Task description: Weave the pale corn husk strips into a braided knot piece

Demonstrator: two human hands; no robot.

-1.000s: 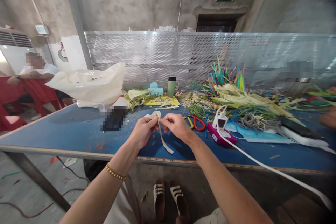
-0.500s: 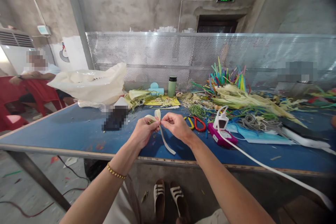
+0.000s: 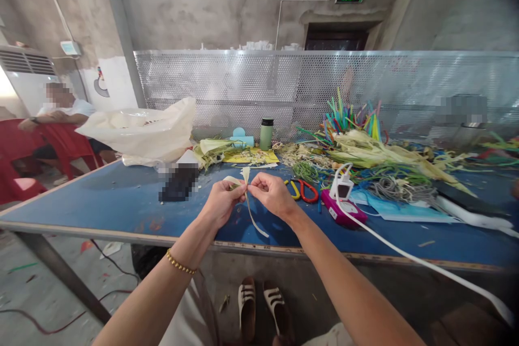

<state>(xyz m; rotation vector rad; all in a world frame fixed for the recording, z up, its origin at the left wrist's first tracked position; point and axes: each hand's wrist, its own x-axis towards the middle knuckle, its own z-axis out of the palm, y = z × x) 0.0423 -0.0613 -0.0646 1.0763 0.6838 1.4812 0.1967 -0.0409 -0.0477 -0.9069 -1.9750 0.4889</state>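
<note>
Between my hands is a pale corn husk strip (image 3: 253, 218), its long tail hanging down toward the table's front edge and a short end standing up above the fingers. My left hand (image 3: 223, 201) pinches the strip between thumb and forefinger; a loop of husk shows behind that thumb. My right hand (image 3: 271, 194) is closed in a pinch at the same spot, fingertips touching the left ones. The exact crossing of the strip is hidden by the fingertips. Just right of my right hand lie scissors with a red handle (image 3: 308, 191) and a yellow one.
On the blue table (image 3: 121, 200) stand a large pale plastic bag (image 3: 138, 130), a green bottle (image 3: 266, 134) and a magenta power block (image 3: 343, 211) with a white cable. Husks (image 3: 377, 151) and coloured stems lie behind. A seated person (image 3: 68, 108) is at far left.
The upright end of the husk strip has turned and looks narrower. Its hanging tail has swung slightly left. Both hands keep nearly the same place.
</note>
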